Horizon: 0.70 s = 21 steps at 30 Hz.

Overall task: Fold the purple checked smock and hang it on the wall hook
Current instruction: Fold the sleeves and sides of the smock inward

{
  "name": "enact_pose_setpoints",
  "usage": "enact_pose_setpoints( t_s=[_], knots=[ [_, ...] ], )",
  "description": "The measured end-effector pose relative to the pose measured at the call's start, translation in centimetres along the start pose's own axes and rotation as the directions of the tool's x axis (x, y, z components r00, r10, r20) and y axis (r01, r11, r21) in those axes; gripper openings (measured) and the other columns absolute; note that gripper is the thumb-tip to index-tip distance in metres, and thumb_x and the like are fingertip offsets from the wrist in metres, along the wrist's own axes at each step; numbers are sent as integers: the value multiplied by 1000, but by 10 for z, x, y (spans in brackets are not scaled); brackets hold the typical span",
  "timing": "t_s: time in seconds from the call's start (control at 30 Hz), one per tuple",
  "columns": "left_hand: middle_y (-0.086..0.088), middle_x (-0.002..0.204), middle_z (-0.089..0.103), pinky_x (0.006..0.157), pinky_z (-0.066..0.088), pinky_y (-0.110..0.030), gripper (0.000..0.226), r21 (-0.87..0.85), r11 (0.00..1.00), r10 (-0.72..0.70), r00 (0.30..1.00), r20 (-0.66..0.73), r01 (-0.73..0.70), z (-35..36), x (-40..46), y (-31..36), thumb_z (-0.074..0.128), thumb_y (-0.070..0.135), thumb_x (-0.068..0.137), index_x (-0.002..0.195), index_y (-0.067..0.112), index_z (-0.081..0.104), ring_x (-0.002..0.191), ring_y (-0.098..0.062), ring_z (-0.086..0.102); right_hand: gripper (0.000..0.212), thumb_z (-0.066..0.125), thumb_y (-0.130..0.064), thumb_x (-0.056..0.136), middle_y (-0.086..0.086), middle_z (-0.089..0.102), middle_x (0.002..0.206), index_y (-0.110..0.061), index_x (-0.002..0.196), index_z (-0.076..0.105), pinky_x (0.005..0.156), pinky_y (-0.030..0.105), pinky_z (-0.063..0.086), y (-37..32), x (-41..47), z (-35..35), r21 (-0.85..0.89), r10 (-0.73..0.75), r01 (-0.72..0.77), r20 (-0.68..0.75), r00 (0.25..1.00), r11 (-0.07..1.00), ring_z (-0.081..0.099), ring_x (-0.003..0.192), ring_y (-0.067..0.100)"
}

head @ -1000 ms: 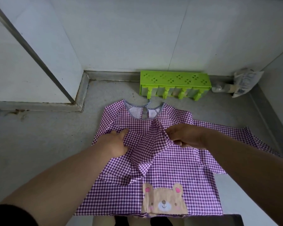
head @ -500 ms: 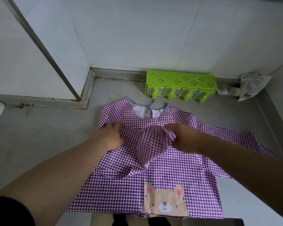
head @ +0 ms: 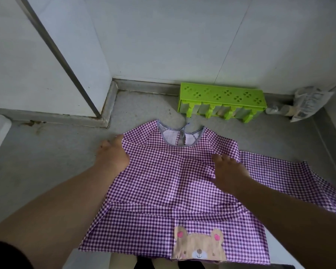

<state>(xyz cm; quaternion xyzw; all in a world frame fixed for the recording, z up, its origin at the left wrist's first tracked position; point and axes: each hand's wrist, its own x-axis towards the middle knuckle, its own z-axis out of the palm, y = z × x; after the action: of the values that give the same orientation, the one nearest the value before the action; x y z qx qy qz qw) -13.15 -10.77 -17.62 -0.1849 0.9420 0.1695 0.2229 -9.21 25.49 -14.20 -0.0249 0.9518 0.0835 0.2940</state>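
Observation:
The purple checked smock (head: 163, 183) lies flat on a grey surface, neckline away from me and a bear patch (head: 199, 244) at the near hem. Its left sleeve is folded in across the chest, while the right sleeve (head: 291, 177) stretches out to the right. My left hand (head: 113, 154) rests on the folded left shoulder edge, fingers extended. My right hand (head: 228, 169) lies flat on the cloth near the right shoulder, fingers spread. No wall hook is in view.
A green plastic rack (head: 221, 102) stands against the white wall just beyond the neckline. A clear plastic bag and a small bottle (head: 306, 103) lie in the far right corner. A white panel with a metal strip (head: 66, 61) rises at the left.
My right hand has let go of the bunched sleeve, which now lies folded flat across the chest. Both hands have slid apart toward the shoulders.

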Motion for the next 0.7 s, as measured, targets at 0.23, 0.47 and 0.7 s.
enact_pose_setpoints(
  t_s=[0.23,0.47,0.7],
  knots=[
    [-11,156,52,117,43,-49,44,-227,973,27,997,-77,-44,-3,-2,-4,50,13,107,150,23,53,137,-34,55,27,46,-18,98,7,70,110,-27,117,62,84,42,60,15,16,-10,-28,49,-54,-159,986,998,69,101,31],
    [-14,149,58,110,50,-50,38,-194,979,34,990,-137,-60,6,13,-3,48,7,106,138,24,61,130,-37,59,62,60,-49,93,11,45,135,-19,141,33,88,50,55,-26,-8,5,190,67,-50,-86,994,981,55,122,34],
    [-6,153,41,113,46,-52,45,143,950,307,918,-252,-279,9,0,1,70,35,93,135,26,59,138,-33,45,100,59,-72,87,4,-1,172,-32,162,6,115,59,38,-24,-23,35,298,14,-10,-11,1000,954,5,159,31]
  ],
)
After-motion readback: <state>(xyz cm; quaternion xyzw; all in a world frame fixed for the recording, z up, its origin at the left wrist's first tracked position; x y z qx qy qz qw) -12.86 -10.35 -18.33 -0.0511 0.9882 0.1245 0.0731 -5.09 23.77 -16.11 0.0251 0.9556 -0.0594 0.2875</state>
